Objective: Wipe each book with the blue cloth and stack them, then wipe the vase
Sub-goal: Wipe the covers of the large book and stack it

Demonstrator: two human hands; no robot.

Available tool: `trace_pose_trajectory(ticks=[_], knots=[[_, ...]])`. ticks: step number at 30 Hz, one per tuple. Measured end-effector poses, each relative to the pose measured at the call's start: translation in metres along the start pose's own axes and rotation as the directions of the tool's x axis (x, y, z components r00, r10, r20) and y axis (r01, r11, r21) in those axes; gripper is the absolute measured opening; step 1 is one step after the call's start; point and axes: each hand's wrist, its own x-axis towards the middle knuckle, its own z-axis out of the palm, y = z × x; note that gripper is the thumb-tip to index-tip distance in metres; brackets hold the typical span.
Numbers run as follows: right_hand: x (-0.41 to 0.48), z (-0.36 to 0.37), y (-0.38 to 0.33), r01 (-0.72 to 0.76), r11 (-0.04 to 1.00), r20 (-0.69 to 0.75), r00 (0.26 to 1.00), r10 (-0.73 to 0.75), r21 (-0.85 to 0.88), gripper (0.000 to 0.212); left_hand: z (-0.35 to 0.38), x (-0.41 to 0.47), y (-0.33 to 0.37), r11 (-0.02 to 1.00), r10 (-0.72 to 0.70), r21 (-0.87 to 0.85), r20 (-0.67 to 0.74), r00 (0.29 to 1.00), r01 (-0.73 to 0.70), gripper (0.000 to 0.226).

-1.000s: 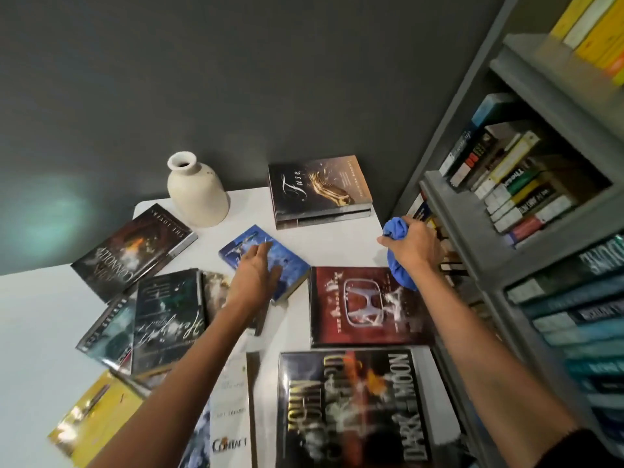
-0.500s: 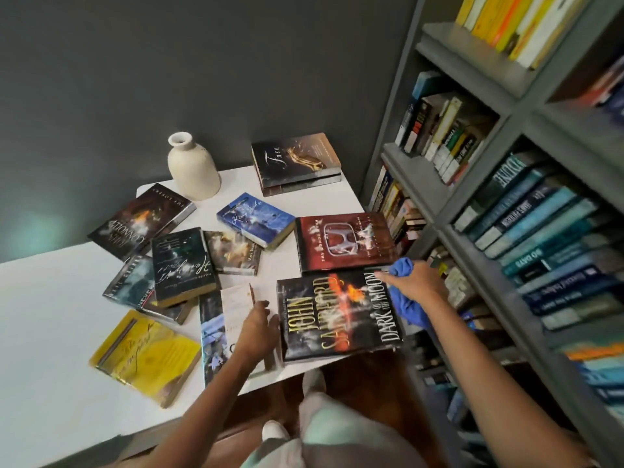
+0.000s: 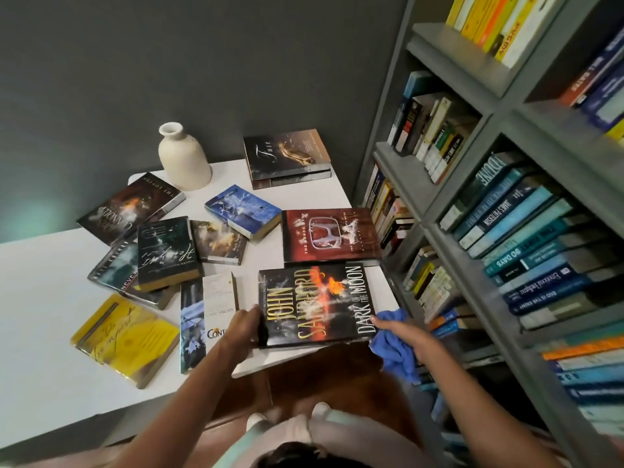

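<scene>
Fingers of the left hand (image 3: 243,329) curl round the left edge of the Dark of the Moon book (image 3: 317,305), thumb on its cover. That book lies flat at the near edge of the white table (image 3: 44,298), its near right corner past the table's edge. The right hand (image 3: 403,332) grips the one blue cloth (image 3: 393,354), bunched in its fingers, at 4 o'clock from the book and touching that corner.

Eleven books can be counted on the table. A red book (image 3: 331,234) lies just beside the held one at 12 o'clock, and the Contact book (image 3: 209,319) just beside it at 9 o'clock. A yellow book (image 3: 125,336) is farther out at 9 o'clock. At 10 o'clock a dark green book (image 3: 165,251) rests on a grey one (image 3: 113,268), with a Mark Twain book (image 3: 219,241) beside them and a Connolly book (image 3: 131,207) beyond. A blue book (image 3: 243,211) lies at 11 o'clock. Fuse (image 3: 287,152) tops a stack of two at the far edge.

One cream vase (image 3: 184,157) stands upright at 11 o'clock, near the wall. A grey bookshelf (image 3: 435,204) full of books rises at 3 o'clock.
</scene>
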Motion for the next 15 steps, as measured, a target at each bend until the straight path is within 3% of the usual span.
trace_pose_trajectory(ticks=[3, 5, 11, 15], knots=[[0.002, -0.007, 0.003, 0.013, 1.0, 0.006, 1.0, -0.013, 0.011, 0.025, 0.01, 0.003, 0.0, 0.996, -0.068, -0.049, 0.012, 0.998, 0.069, 0.039], [0.003, -0.016, 0.0, 0.008, 0.999, 0.085, 0.996, -0.011, 0.04, 0.022, 0.016, -0.001, 0.003, 0.993, -0.109, -0.053, 0.014, 0.994, 0.11, 0.044], [0.008, -0.036, 0.008, 0.042, 0.999, 0.148, 0.988, -0.046, 0.03, 0.03, 0.027, -0.011, -0.006, 0.973, -0.207, -0.085, 0.078, 0.975, 0.213, 0.063], [0.001, -0.039, 0.022, 0.065, 0.995, 0.139, 0.987, -0.075, 0.077, 0.013, 0.026, -0.01, -0.015, 0.954, -0.267, -0.118, 0.098, 0.959, 0.277, 0.073]])
